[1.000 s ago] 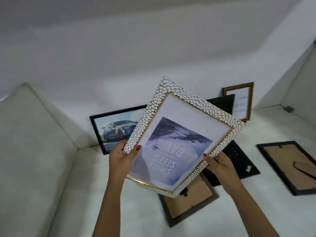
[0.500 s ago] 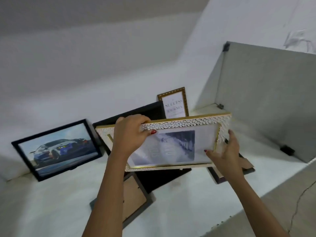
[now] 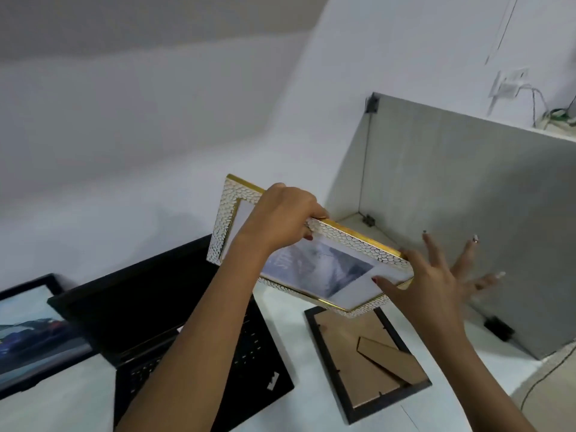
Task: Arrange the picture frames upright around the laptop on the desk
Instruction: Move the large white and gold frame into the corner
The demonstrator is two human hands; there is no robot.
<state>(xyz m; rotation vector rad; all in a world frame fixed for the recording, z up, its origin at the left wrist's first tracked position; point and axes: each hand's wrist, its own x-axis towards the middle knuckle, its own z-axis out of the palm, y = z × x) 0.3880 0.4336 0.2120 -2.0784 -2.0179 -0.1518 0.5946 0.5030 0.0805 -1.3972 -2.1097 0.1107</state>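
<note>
A white pebbled frame with a gold edge [image 3: 349, 244] hangs tilted above the desk, right of the open black laptop [image 3: 149, 307]. My left hand [image 3: 283, 219] grips its top edge. My right hand [image 3: 436, 275] is at the frame's right corner with the fingers spread wide and blurred; only the thumb touches the glass. A black frame with a car picture [image 3: 31, 332] stands upright at the left of the laptop. Another black frame [image 3: 367, 363] lies face down on the desk below the held frame, its cardboard back and stand showing.
A grey partition panel [image 3: 467, 213] closes the desk's right side, with a small black bracket [image 3: 498, 327] at its foot. The white wall runs behind the laptop. The desk's front right edge [image 3: 511, 378] drops to the floor, where a thin cable lies.
The view swung right. The white frame went right and tilted, now past the laptop's right side. My right hand's fingers came off the frame edge and spread out.
</note>
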